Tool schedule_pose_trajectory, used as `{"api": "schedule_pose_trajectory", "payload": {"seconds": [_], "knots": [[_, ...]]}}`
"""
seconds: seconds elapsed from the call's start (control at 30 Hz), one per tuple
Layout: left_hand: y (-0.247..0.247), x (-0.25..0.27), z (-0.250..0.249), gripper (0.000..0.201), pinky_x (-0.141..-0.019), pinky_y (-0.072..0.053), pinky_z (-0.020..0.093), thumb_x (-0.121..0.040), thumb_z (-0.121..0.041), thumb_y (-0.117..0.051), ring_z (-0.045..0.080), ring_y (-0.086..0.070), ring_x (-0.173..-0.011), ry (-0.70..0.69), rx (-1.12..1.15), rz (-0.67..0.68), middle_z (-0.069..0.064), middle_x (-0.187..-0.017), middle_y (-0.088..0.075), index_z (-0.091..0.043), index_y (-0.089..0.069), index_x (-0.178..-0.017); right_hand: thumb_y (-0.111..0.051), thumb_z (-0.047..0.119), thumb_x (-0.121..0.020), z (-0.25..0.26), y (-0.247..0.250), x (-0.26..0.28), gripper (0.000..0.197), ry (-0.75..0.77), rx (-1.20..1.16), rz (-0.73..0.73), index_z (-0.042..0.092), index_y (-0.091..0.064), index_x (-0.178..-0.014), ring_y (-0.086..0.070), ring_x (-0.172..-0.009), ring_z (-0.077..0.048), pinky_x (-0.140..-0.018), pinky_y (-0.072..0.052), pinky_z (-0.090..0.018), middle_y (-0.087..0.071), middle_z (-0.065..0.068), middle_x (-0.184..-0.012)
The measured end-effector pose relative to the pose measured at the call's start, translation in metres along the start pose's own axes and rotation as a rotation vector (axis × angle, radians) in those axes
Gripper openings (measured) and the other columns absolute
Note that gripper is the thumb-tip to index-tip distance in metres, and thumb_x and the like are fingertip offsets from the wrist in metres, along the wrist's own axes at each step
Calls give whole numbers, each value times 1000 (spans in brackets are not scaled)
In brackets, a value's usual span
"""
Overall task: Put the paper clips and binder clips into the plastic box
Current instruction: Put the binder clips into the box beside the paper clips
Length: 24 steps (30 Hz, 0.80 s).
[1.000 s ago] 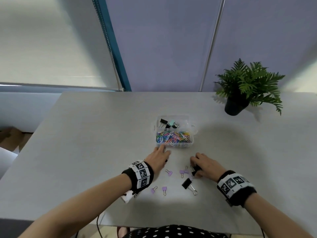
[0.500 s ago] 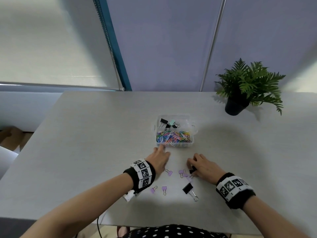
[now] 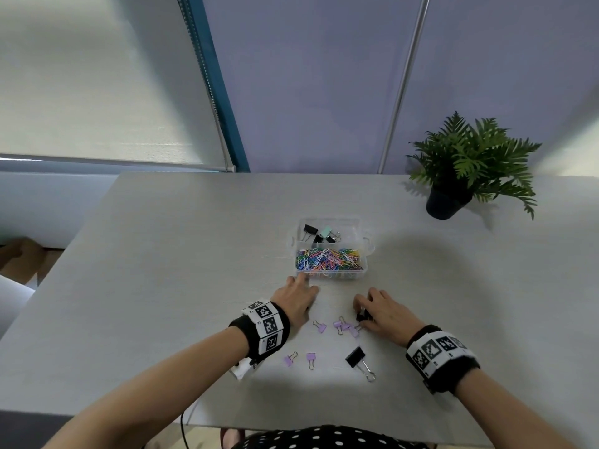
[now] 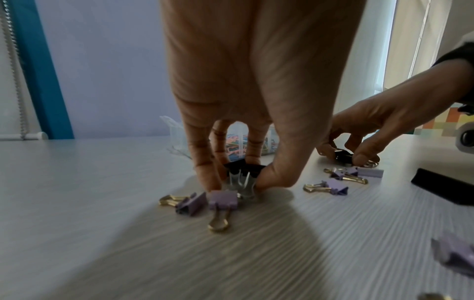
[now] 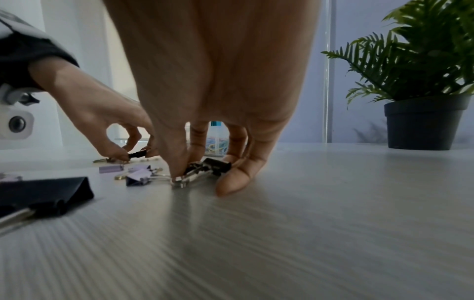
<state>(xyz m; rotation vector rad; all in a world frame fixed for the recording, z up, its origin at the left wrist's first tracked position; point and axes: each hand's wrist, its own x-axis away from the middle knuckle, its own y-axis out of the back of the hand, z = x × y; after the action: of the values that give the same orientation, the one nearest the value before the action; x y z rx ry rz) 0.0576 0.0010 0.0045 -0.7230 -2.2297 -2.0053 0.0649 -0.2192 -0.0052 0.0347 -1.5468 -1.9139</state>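
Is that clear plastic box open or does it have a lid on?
Open. The plastic box shows no lid; its paper clips and binder clips lie uncovered.

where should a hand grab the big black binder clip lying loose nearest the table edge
Pinch the big black binder clip by its black body, thumb and finger on the two sloping faces, coming straight down from above. It lies flat on the table apart from the purple clips, its silver wire handles trailing toward the person. The body likely gives a steadier hold than the thin handles.

Desk (image 3: 194,286) was matt, fine woodgrain laminate; plastic box (image 3: 364,246) clear and glossy; binder clips (image 4: 222,200) had shiny metal handles.
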Motion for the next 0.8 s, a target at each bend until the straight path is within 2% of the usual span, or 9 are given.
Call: {"api": "schedule_pose_trajectory", "payload": {"seconds": [0.1, 0.23, 0.3, 0.47, 0.53, 0.6, 0.67, 0.73, 0.8], "knots": [[2, -1, 0, 34, -83, -50, 42, -81, -12, -60, 34, -43, -111, 6, -17, -2, 16, -126, -36, -12, -47, -112, -52, 28, -87, 0, 0, 0, 28, 4, -36, -15, 17, -43, -111, -40, -99, -21, -72, -38, -30, -30, 2, -97], [1, -3, 1, 33, -84, -50, 41, -79, -12, -63, 33, -46, -108, 14, 27, 8, 15, -123, -36, -12, -48, -109, -52, 26, -87, -2, 1, -2, 26, -9, -55, 14, 13, -42, -107, -42, -93, -22, -75, -41, -34, -40, -5, -100], [-2, -4, 3, 29, -82, -50, 40, -79, -11, -62, 32, -47, -105, 14, 50, 19, 14, -121, -36, -12, -48, -104, -50, 26, -90, -4, 1, -4, 24, -5, -27, 37, 12, -43, -108, -39, -88, -20, -74, -39, -34, -39, -5, -99], [-3, -9, 8, 13, -80, -49, 35, -84, -8, -56, 26, -54, -93, -60, 74, 72, 13, -114, -44, -11, -50, -95, -44, 26, -94, -4, 2, -6, 27, 27, 82, 90, 15, -44, -118, -46, -103, -26, -71, -34, -29, -44, -11, -112], [0, -12, 14, 11, -78, -48, 36, -85, -4, -52, 26, -54, -91, -70, 82, 118, 10, -105, -48, -11, -51, -95, -45, 25, -93, -4, 2, -7, 26, 27, 65, 81, 13, -45, -117, -48, -99, -25, -73, -36, -32, -45, -11, -109], [6, -16, 22, 17, -73, -46, 33, -81, 2, -49, 24, -54, -87, -59, 135, 163, 6, -93, -50, -13, -51, -87, -47, 25, -93, -9, 2, -6, 24, 26, -23, 63, 12, -47, -113, -47, -89, -22, -74, -37, -31, -42, -6, -99], [19, -19, 27, 21, -65, -44, 19, -82, 4, -48, 16, -53, -78, -42, 249, 197, 0, -86, -53, -15, -55, -89, -50, 22, -91, -14, 5, -4, 17, 20, -188, 7, 12, -51, -105, -49, -81, -19, -70, -36, -25, -44, -2, -92], [40, -22, 30, 15, -56, -42, 10, -89, -3, -50, 8, -52, -64, -9, 420, 193, -3, -82, -56, -8, -58, -100, -56, 16, -89, -17, 16, -1, 4, -13, -464, -87, 17, -53, -92, -51, -61, -8, -58, -38, -18, -53, -2, -81], [65, -32, 33, 15, -50, -46, 8, -89, -7, -56, 3, -51, -58, 14, 527, 114, 2, -88, -59, -4, -58, -104, -58, 12, -88, -15, 33, -7, 12, -25, -711, -166, 21, -52, -84, -46, -43, -4, -46, -40, -17, -57, 0, -68]]}}
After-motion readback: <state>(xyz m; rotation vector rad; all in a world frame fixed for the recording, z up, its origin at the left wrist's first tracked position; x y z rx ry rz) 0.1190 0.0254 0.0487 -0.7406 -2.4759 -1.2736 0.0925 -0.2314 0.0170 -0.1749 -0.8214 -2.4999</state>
